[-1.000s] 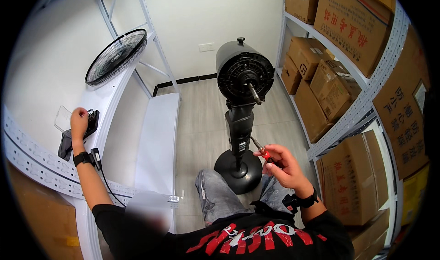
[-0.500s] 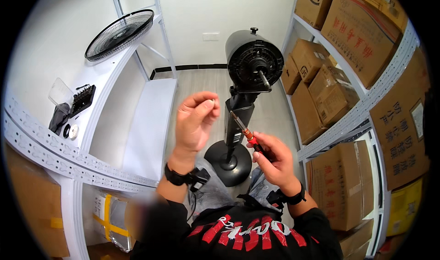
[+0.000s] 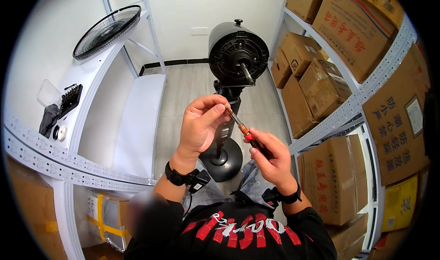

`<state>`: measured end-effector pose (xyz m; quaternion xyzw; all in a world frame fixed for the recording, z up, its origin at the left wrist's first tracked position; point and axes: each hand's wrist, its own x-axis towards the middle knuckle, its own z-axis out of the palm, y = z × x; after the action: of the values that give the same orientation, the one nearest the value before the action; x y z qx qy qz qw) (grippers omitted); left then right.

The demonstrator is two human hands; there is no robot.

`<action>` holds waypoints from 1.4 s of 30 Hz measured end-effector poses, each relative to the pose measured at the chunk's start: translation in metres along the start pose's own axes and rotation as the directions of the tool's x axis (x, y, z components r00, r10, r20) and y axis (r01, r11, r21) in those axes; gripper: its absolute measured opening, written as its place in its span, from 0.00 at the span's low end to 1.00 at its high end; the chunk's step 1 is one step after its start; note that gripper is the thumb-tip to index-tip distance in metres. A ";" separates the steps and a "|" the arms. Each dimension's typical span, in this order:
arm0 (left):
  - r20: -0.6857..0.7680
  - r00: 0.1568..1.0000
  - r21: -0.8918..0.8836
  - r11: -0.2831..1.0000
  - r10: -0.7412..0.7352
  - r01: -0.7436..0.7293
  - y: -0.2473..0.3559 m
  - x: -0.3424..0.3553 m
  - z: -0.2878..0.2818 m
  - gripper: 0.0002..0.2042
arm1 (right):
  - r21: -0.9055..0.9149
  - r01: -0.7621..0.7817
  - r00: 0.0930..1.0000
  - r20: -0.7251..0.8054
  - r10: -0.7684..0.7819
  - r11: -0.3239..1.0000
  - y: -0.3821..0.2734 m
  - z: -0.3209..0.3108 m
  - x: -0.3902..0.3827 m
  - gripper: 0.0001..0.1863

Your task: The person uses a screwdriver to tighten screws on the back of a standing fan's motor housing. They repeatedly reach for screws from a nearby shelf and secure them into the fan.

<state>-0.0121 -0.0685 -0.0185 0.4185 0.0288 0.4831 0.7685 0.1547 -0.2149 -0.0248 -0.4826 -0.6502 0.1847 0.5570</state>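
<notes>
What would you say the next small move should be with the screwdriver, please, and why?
Probably seat the bit: the left hand pinches the tip of the screwdriver, which the right hand grips by its handle, both raised in front of the stand fan. The tool points at no screw yet, so finishing the fit at the tip seems to come first.

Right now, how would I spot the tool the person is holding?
Find the tall black fan stand in the aisle's middle. Just in front of it, the right hand grips a screwdriver, its tip pinched by the left hand. It alone has a red-and-black handle and thin metal shaft.
</notes>
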 end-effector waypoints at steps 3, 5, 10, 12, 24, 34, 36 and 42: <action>0.018 1.000 0.064 0.998 0.007 -0.008 0.004 0.001 -0.002 0.04 | -0.022 0.017 1.000 0.022 -0.016 1.000 0.002 -0.001 0.000 0.26; 0.038 0.999 0.093 0.996 0.003 -0.007 0.008 0.002 -0.004 0.04 | -0.026 0.022 0.999 0.030 -0.021 0.999 0.002 -0.001 0.002 0.26; 0.026 0.998 0.159 0.986 -0.060 0.056 0.009 0.005 -0.006 0.05 | -0.058 0.038 0.999 0.017 -0.037 0.998 0.006 -0.002 0.001 0.26; 0.006 0.994 0.125 0.986 -0.114 0.112 0.007 0.005 -0.010 0.05 | 0.003 -0.094 0.996 -0.002 0.094 0.996 0.005 -0.004 -0.004 0.23; 0.029 0.991 -0.118 0.984 -0.128 0.130 0.004 0.012 -0.009 0.09 | -0.131 0.219 0.949 -0.201 -0.242 0.967 0.000 0.003 -0.002 0.17; 0.028 0.991 -0.167 0.977 -0.130 0.133 0.008 0.014 0.006 0.14 | -0.302 0.482 0.834 -0.130 -0.536 0.823 -0.019 0.001 0.012 0.22; 0.029 0.991 -0.150 0.980 -0.129 0.132 0.009 0.015 0.007 0.15 | -0.333 0.511 0.821 -0.086 -0.565 0.793 -0.021 0.001 0.014 0.24; 0.087 0.987 -0.066 0.988 -0.137 0.143 0.016 0.020 0.012 0.18 | -0.371 0.569 0.768 -0.080 -0.636 0.734 -0.024 0.000 0.021 0.25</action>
<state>-0.0075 -0.0574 0.0075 0.4070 0.0092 0.4112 0.8156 0.1465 -0.2085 0.0051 -0.3456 -0.7330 -0.1662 0.5619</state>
